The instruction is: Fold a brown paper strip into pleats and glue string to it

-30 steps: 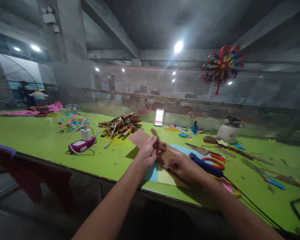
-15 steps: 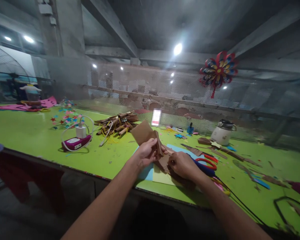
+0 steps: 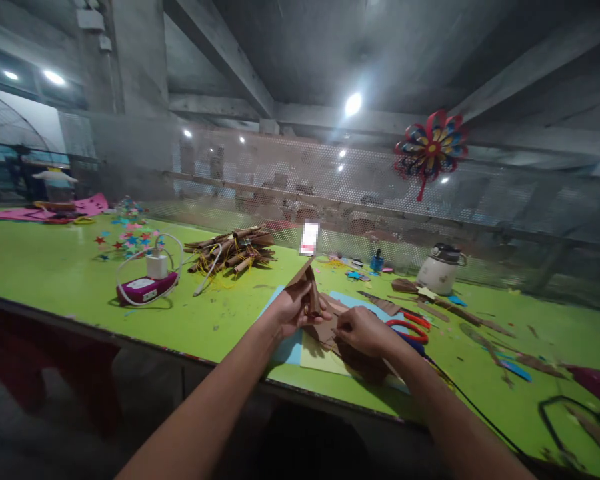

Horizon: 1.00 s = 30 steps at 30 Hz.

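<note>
Two hands busy — the left hand (image 3: 293, 310) pinches folded brown card (image 3: 314, 297) above coloured sheets (image 3: 313, 357), the card's flap (image 3: 297, 275) now swung nearly edge-on, so apparently being turned; the right hand (image 3: 363, 330) curls nearby — what it grips, I can't tell.

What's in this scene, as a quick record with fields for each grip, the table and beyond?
Left grip: holds folded brown card
Right grip: curled at brown sheet; anything pinched is unclear
Table: green
Table, left: purple socket, brown rolls
Table, right: scissors, kettle
Beyond: mesh screen, flower ornament
</note>
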Each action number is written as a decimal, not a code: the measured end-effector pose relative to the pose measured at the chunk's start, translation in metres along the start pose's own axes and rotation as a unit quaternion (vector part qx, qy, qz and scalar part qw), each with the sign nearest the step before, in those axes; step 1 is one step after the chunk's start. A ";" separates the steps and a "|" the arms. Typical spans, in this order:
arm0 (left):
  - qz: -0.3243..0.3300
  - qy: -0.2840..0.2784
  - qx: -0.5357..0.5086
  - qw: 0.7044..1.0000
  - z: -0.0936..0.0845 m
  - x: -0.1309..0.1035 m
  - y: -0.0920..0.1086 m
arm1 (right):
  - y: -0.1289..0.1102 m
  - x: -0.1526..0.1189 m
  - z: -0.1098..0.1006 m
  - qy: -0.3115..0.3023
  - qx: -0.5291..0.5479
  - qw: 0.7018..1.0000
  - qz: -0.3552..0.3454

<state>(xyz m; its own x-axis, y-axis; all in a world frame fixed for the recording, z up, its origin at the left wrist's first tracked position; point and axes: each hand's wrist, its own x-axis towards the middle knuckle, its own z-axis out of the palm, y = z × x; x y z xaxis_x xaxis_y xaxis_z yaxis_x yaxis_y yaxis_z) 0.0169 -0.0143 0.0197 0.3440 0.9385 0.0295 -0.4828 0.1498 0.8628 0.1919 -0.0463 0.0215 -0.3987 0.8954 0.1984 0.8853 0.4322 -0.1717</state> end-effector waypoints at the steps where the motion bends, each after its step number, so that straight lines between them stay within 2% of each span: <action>1: -0.007 -0.003 0.008 1.000 0.000 -0.001 0.001 | 0.002 0.000 -0.001 -0.011 0.009 1.000 -0.009; 3: -0.036 -0.008 0.024 0.999 0.001 -0.001 0.002 | 0.005 0.000 -0.003 -0.024 0.020 0.999 -0.027; 8: -0.045 0.001 0.028 0.999 0.002 -0.001 0.004 | 0.008 0.001 -0.002 -0.032 0.035 0.998 -0.039; 13: -0.024 -0.003 0.044 0.999 0.000 -0.001 0.003 | 0.013 0.003 0.000 -0.048 0.046 0.997 -0.049; 17: -0.018 -0.003 0.068 0.998 -0.001 0.000 -0.001 | 0.014 0.000 -0.016 -0.073 0.085 0.991 -0.077; 19: -0.011 -0.018 0.086 0.996 -0.001 -0.001 -0.005 | 0.013 -0.001 -0.030 -0.039 0.101 0.992 -0.070; 24: 0.016 -0.088 0.119 0.989 0.000 -0.004 -0.009 | 0.001 0.003 -0.055 0.123 0.099 0.987 -0.036; 27: -0.006 -0.135 0.118 0.984 0.003 -0.005 -0.007 | -0.009 0.013 -0.056 0.159 0.109 0.976 -0.104; 30: -0.030 -0.155 0.130 0.979 0.005 -0.006 -0.005 | -0.014 0.031 -0.053 0.159 0.103 0.965 -0.183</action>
<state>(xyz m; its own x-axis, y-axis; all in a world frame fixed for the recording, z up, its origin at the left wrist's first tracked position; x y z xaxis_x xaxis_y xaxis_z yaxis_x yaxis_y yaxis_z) 0.0215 -0.0224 0.0179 0.6132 0.7845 0.0927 -0.2477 0.0795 0.9656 0.1798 -0.0297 0.0809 -0.5530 0.6151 0.5620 0.6196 0.7545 -0.2162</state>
